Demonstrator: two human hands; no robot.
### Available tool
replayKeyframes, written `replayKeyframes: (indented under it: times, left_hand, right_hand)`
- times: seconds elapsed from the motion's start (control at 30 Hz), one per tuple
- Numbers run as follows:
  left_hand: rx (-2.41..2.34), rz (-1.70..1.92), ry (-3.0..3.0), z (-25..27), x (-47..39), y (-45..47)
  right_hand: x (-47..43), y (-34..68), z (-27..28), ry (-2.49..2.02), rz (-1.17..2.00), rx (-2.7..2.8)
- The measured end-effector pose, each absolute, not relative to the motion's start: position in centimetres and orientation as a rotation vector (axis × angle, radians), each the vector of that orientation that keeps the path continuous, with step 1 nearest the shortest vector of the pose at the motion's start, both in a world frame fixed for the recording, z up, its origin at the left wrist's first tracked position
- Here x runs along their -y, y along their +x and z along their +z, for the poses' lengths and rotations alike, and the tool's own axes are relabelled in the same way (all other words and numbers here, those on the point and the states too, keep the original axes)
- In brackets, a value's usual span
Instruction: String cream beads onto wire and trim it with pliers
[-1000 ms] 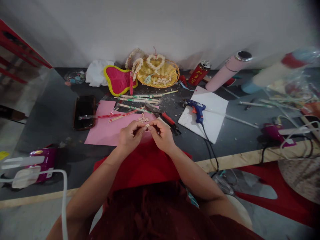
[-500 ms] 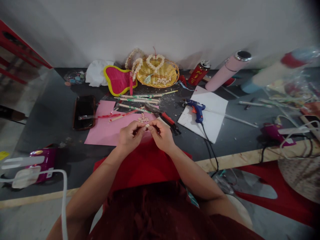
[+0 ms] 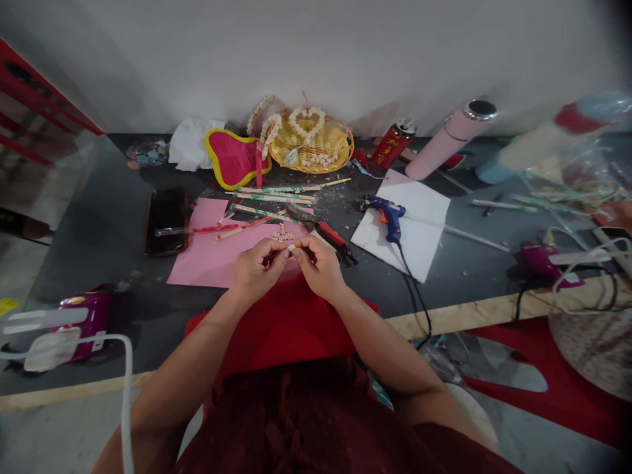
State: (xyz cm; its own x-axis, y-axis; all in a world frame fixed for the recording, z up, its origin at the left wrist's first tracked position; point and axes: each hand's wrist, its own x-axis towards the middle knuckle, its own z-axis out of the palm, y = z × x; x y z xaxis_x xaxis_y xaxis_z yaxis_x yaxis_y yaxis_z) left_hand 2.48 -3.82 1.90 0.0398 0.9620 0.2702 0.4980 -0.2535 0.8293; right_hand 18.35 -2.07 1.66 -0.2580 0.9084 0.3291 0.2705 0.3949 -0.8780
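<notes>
Between the fingertips of my left hand [image 3: 259, 266] and my right hand [image 3: 318, 264] is a small pale piece [image 3: 291, 247], apparently wood. Both hands pinch it above the near edge of a pink sheet [image 3: 207, 260]. Just beyond my fingers lies a little pile of short pale wooden pieces [image 3: 283, 234]. Red-handled cutting pliers [image 3: 328, 232] lie close to my right hand. Several chopsticks [image 3: 276, 197], some in green-printed wrappers, are behind the sheet.
A blue glue gun [image 3: 392, 217] rests on a white board [image 3: 424, 247] to the right. Along the back stand a wicker basket [image 3: 340, 141], a red can [image 3: 394, 143] and a pink flask [image 3: 447, 141]. A phone [image 3: 166, 220] lies at left, near a purple power bank [image 3: 93, 322].
My left hand has shifted very slightly left. The small piece stays between the fingertips; the things on the table have not moved.
</notes>
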Motion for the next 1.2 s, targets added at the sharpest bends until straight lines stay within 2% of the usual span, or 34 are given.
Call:
replayKeyframes:
  times: [0.3,0.67,0.83,0.93,1.07,1.2]
  left_hand:
    - [-1.543,1.119,1.800,1.8,3.6,2.4]
    - [-1.671,1.175,1.691,2.1,2.7,1.6]
    - [-1.660,1.141,1.689,1.7,2.7,1.8]
    - [-1.671,1.121,1.683,1.4,2.5,1.7]
    - [-1.658,1.112,1.651,1.1,2.3,1.7]
    - [-1.619,1.116,1.613,0.7,2.1,1.7]
  right_hand:
    - [1.8,18.7,1.4,-1.069,0.787,1.834]
    - [0.7,19.2,-0.1,-1.395,0.575,2.009]
    - [0.3,19.5,-0.1,-1.330,0.535,1.998]
    - [-0.1,20.1,0.2,-1.316,0.403,2.004]
    - [-0.2,21.4,1.1,-1.522,0.200,2.026]
    - [-0.1,21.9,1.4,-1.731,0.147,2.150]
